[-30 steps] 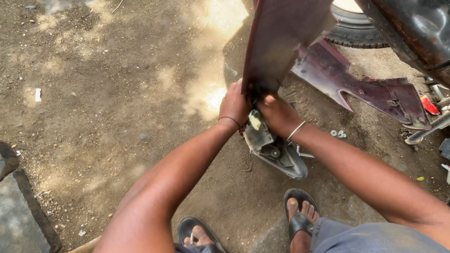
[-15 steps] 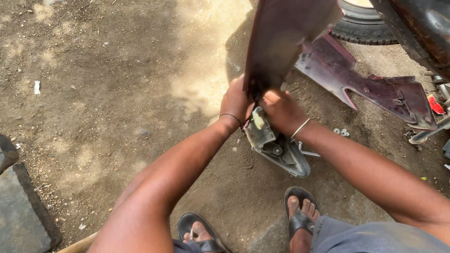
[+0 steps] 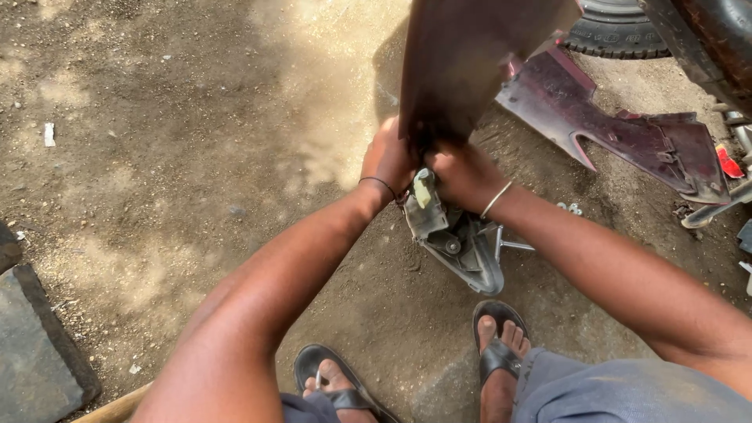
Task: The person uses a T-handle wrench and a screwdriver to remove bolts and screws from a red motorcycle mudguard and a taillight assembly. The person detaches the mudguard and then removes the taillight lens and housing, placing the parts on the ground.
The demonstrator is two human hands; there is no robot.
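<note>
I clamp my left hand (image 3: pixel 389 160) and right hand (image 3: pixel 462 174) shut around the maroon panel's (image 3: pixel 462 63) lower edge, bracing it upright over the grey headlamp housing (image 3: pixel 458 239).

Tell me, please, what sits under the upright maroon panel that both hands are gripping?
Under the maroon panel, a grey lamp-like housing hangs over the dirt ground. The left hand and right hand cover the joint between them, so how they attach cannot be seen.

Dark maroon panel (image 3: pixel 470 63), grey-black lamp housing (image 3: pixel 462 243), black sandals (image 3: pixel 497 356), brown dirt ground (image 3: pixel 196 157).
</note>
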